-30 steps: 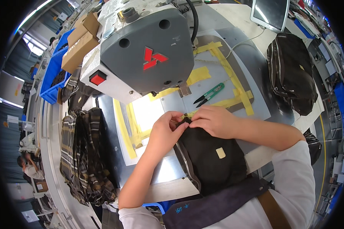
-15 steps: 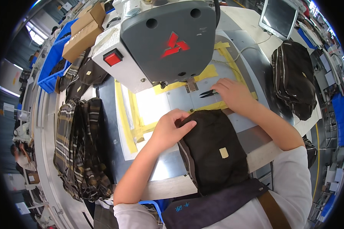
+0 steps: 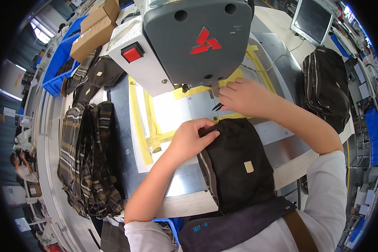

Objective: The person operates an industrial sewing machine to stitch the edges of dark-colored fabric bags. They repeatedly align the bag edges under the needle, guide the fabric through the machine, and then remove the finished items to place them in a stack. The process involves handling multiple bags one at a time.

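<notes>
My left hand (image 3: 194, 140) pinches the far left corner of a dark brown fabric pouch (image 3: 243, 185), thumb on top. The pouch has a zipper along its left side and a small cream label, and hangs over the table's near edge against my apron. Beyond it, my right hand (image 3: 245, 97) is closed around small black thread snips (image 3: 217, 107). Only their pointed tips show, close to the far edge of the pouch and just under the needle area of a grey sewing machine head (image 3: 197, 46).
Yellow tape (image 3: 149, 122) frames the metal work plate. Plaid fabric pieces (image 3: 86, 159) lie at left, with a blue crate (image 3: 56, 80) and cardboard box (image 3: 92, 35) behind. At right are another dark pouch (image 3: 326, 84) and a monitor (image 3: 311, 21). A red switch (image 3: 132, 53) is on the machine.
My right hand has moved left with the snips, nearer the needle area, and its fingers now cover more of them. My left hand keeps its pinch on the pouch.
</notes>
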The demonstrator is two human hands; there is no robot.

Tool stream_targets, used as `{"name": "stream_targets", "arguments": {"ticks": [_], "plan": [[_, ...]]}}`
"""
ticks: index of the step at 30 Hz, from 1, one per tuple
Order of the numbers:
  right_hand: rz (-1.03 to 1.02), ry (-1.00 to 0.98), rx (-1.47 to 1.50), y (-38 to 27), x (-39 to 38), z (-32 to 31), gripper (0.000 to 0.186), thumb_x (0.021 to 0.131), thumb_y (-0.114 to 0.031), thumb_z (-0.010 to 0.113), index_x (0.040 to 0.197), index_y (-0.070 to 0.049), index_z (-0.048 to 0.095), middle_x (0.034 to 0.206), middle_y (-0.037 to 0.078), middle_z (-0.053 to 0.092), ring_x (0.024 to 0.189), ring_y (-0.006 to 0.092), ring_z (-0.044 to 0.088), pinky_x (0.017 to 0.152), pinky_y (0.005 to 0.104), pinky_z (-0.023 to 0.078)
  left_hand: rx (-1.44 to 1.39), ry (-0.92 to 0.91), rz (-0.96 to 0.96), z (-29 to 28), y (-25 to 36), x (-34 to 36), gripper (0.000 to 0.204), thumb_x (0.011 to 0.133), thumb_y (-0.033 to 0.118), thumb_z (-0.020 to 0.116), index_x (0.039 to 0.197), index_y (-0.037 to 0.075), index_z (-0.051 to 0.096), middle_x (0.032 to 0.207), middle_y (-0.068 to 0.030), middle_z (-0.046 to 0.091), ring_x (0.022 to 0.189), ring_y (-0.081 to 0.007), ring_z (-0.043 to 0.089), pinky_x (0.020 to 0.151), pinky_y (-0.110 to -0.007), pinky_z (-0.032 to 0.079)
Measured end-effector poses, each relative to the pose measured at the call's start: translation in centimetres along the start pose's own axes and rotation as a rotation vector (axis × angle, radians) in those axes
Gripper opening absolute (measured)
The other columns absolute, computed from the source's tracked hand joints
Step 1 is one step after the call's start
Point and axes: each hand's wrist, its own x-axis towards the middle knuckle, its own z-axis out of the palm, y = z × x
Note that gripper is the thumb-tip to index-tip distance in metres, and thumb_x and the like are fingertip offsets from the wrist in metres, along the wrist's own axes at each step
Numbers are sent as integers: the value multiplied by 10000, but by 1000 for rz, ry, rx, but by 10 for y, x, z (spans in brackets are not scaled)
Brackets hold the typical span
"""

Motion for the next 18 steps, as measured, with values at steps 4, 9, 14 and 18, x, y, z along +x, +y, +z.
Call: {"name": "stream_targets", "arguments": {"ticks": [4, 9, 14, 18], "plan": [[199, -169, 137, -9, -4, 9, 301, 867, -368, 608, 835, -70, 580, 813, 60, 595, 758, 231, 609, 677, 345, 477, -91, -44, 22, -2, -2, 0, 173, 850, 131, 693, 943, -9, 653, 736, -29, 625, 655, -80, 534, 633, -242, 455], [474, -127, 277, -5, -22, 10, 267, 889, -333, 603, 866, -67, 621, 825, 79, 607, 772, 273, 606, 720, 382, 476, -297, -105, 95, 3, -5, -2, 169, 863, 83, 692, 990, -13, 635, 868, 5, 622, 741, -45, 522, 672, -210, 447], [490, 188, 814, -6, -27, -8, 225, 898, -246, 588, 891, -30, 648, 849, 89, 619, 775, 277, 601, 705, 366, 460, -324, -102, 90, 3, 1, -4, 174, 856, 67, 690, 997, -5, 619, 862, 8, 610, 755, -41, 519, 670, -213, 441], [475, -8, 938, -40, -13, -36, 191, 861, -207, 636, 862, -16, 632, 794, 89, 609, 720, 267, 577, 649, 347, 435, -405, -69, 164, 6, 2, -2, 236, 845, 27, 678, 1044, 25, 551, 877, 18, 621, 747, -54, 534, 642, -218, 427]]}}
